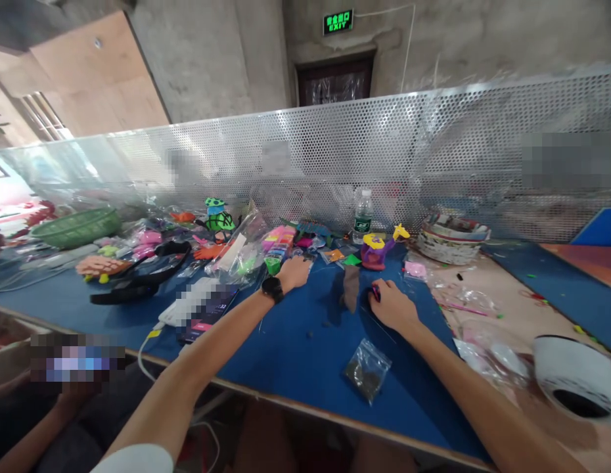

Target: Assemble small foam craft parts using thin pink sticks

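Observation:
My left hand (294,274), with a black watch (272,289) on the wrist, reaches to the far middle of the blue table. Its fingers are bent together beside a stack of colourful packets (278,242); what they grip, if anything, is hidden. My right hand (394,304) rests closed on the table around a small dark object with a pinkish edge (376,293), too small to name. Between both hands is a grey-brown flat piece (351,289). Nearer the front edge lies a clear zip bag (368,370) with dark contents.
Behind stand a water bottle (363,215), a purple and yellow giraffe figure (379,249) and a paper-covered basket (451,238). Left are a phone (209,315), black straps (138,279) and a green basket (76,228). A white bowl (576,374) sits right. Another person's hands hold a phone lower left.

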`<state>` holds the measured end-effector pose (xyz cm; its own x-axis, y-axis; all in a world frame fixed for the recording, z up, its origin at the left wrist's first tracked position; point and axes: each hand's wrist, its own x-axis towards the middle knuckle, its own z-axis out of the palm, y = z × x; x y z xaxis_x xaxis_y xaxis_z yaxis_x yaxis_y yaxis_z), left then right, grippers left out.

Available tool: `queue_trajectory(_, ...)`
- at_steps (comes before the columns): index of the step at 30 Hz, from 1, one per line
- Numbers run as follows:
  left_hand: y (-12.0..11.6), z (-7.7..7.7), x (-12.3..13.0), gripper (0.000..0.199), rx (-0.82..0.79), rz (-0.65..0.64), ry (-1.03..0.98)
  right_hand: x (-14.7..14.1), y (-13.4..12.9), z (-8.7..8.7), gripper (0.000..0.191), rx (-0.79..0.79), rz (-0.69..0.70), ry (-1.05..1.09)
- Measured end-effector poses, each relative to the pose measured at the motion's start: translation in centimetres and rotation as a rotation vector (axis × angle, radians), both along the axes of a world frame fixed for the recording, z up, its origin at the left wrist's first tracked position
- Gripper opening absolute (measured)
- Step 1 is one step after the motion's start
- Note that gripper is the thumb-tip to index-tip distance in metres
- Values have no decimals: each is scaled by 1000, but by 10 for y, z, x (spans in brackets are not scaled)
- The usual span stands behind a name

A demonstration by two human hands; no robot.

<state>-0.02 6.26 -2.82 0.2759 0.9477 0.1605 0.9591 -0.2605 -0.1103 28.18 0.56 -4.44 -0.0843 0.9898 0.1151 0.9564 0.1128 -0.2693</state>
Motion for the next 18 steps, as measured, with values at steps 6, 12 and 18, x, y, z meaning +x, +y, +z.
queue_trajectory(6,21,5,0,40,-28,42,51,-1,-2,1,33,5,8,-14)
queue_trajectory(12,26,8,-12,44,9,9,101,-2,-3,2,33,3,14,-20)
queue_trajectory(18,19,-3,-6,37,78,40,115,-2,-3,2,34,-3,17,-29)
